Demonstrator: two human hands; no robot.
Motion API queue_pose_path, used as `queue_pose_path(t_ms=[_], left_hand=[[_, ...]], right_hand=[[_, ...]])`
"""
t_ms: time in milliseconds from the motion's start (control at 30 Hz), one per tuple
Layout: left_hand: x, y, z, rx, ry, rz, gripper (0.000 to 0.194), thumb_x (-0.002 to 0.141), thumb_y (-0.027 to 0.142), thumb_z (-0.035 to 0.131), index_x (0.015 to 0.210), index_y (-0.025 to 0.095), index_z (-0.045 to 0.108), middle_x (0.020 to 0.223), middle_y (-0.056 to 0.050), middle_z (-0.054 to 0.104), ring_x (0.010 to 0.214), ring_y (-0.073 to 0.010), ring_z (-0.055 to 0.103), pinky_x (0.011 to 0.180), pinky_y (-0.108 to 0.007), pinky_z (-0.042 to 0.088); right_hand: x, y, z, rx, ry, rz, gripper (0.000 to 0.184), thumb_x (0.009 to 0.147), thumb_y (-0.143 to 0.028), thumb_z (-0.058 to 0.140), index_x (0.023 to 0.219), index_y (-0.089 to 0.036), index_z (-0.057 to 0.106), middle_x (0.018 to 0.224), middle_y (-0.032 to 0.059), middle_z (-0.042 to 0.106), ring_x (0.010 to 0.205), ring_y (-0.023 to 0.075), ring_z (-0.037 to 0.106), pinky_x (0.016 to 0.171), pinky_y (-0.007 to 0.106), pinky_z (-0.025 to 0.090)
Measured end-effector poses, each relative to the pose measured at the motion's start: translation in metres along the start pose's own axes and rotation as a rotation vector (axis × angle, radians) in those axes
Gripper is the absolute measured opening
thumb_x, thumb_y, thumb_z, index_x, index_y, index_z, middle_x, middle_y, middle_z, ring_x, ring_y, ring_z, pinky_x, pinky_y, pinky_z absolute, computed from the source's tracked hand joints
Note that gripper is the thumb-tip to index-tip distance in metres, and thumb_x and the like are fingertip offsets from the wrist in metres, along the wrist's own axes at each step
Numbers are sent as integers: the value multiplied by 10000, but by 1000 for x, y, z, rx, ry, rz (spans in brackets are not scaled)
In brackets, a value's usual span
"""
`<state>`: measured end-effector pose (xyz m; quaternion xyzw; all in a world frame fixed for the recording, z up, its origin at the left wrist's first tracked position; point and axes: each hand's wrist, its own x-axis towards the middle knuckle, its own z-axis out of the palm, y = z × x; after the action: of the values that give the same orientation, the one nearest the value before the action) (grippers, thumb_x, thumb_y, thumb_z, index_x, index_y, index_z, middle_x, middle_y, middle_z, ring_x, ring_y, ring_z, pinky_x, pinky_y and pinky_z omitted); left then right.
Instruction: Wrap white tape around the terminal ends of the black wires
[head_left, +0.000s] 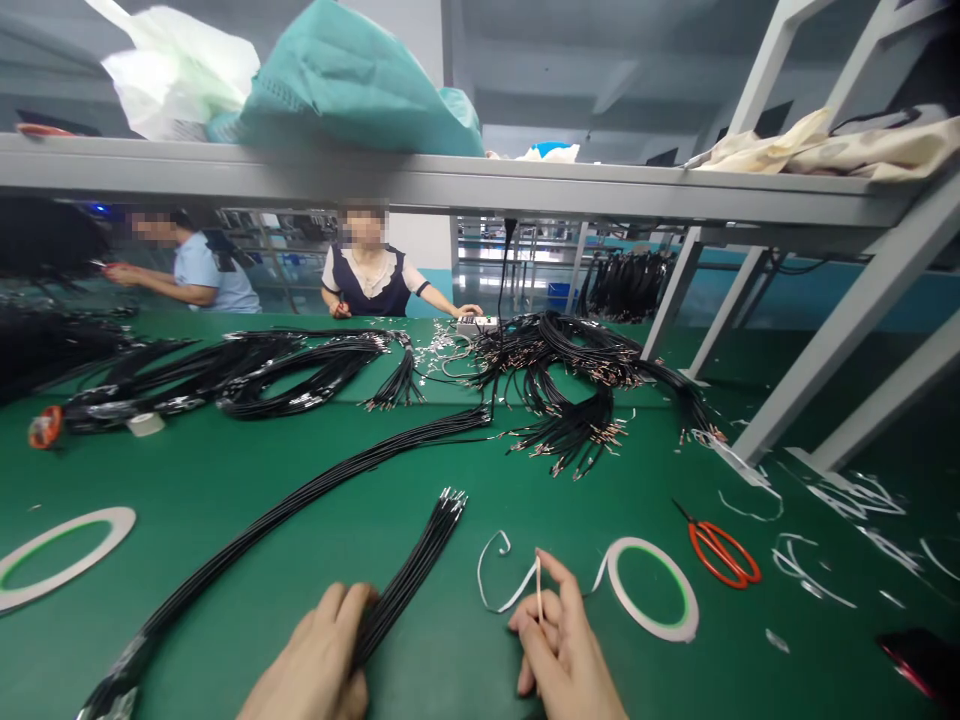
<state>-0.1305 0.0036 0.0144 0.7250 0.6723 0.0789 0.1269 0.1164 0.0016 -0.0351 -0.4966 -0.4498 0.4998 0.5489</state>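
Two hands at work here, and two bundles of black cables close by: the short bundle (412,570) and the long bundle (259,530). Two large tape rolls, too: the left roll (116,522) well out to the left of the fingers, the right roll (667,631) just to the right of them. One pair of orange-handled scissors (697,525) lies beyond that roll. The worktop (570,500) is plain green, scattered with white scraps off to the right of the fingers, and a heap of black cables (600,360) sits well ahead. Across the way, two people: one in a pale-blue shirt (214,275), one in a dark vest (371,280). Above the far side runs a grey shelf (450,190), a teal bag (352,90) on top. Now the fingers: those of the left hand (307,660) are wrapped round the short bundle, its pale-tipped ends pointing ahead and to the right of them, while the long bundle curves past on their left. Over on the right hand (562,640), thumb and index finger pinch a thin tape strip (538,590), index extended, a white curl lying just left of the fingertips.
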Motion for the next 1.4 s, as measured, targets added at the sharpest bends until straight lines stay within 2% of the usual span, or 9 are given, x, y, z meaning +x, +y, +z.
queue_pose_path(t_ms=[133, 300, 367, 500, 700, 833, 1033, 1167, 1400], left_hand=[[4, -3, -9, -117, 32, -7, 381, 742, 147, 445, 1106, 216, 533, 1045, -44, 563, 801, -180, 632, 734, -276, 487], [-2, 9, -13, -69, 189, 24, 343, 800, 140, 429, 1126, 195, 523, 1084, -63, 549, 932, -205, 581, 807, -316, 466], [-3, 20, -11, 18, 257, 18, 228, 837, 183, 442, 1022, 193, 576, 1032, -70, 565, 928, -232, 554, 813, -355, 452], [4, 53, -6, 133, 213, 32, 246, 903, 236, 404, 846, 180, 637, 875, -73, 598, 825, -232, 557, 748, -349, 452], [28, 86, 0, 371, 172, -92, 333, 822, -10, 350, 902, 84, 659, 908, -157, 641, 847, -281, 611, 656, -333, 465], [32, 78, -3, 338, 128, -124, 328, 844, 12, 337, 910, 90, 649, 916, -155, 643, 852, -278, 614, 611, -315, 463], [26, 59, -9, 380, -7, -100, 360, 797, -22, 329, 897, 98, 653, 923, -148, 631, 884, -286, 599, 702, -367, 472], [27, 54, -10, 427, -49, -15, 491, 680, -113, 335, 1008, 104, 629, 996, -140, 621, 935, -285, 580, 749, -380, 456], [31, 48, -8, 296, -68, 12, 572, 661, -89, 416, 1185, 116, 515, 1095, -136, 600, 988, -268, 556, 817, -365, 418]], right_hand=[[-4, -12, -3, 1, -18, 8, 559, 873, -449, 479, 1339, -211, 282, 772, -5, 568, 412, 101, 500, 429, 232, 409], [-9, -22, -8, -51, -32, 8, 570, 865, -452, 498, 1339, -204, 302, 799, 9, 594, 487, 131, 542, 513, 267, 447], [-9, -21, -7, -54, -9, 4, 582, 855, -466, 505, 1336, -201, 315, 782, 4, 595, 472, 131, 534, 498, 263, 434], [-8, -15, -3, -33, 12, -5, 605, 839, -474, 523, 1342, -209, 317, 763, -3, 595, 456, 128, 528, 463, 249, 420], [-1, 0, 0, 3, 24, -76, 579, 864, -436, 493, 1341, -191, 274, 695, -22, 574, 395, 112, 512, 389, 221, 424], [5, 8, 1, -12, 23, -92, 578, 856, -407, 504, 1337, -197, 262, 709, -10, 599, 349, 107, 522, 349, 213, 405], [7, 13, 2, -30, 21, -81, 584, 856, -381, 514, 1335, -202, 232, 695, -27, 574, 338, 90, 494, 345, 209, 422], [7, 15, 1, -44, 1, -80, 579, 868, -392, 503, 1335, -210, 214, 712, -24, 577, 337, 83, 495, 342, 195, 416], [7, 15, 0, -53, 15, -57, 599, 859, -408, 522, 1337, -207, 223, 707, -22, 581, 336, 80, 495, 338, 185, 390]])
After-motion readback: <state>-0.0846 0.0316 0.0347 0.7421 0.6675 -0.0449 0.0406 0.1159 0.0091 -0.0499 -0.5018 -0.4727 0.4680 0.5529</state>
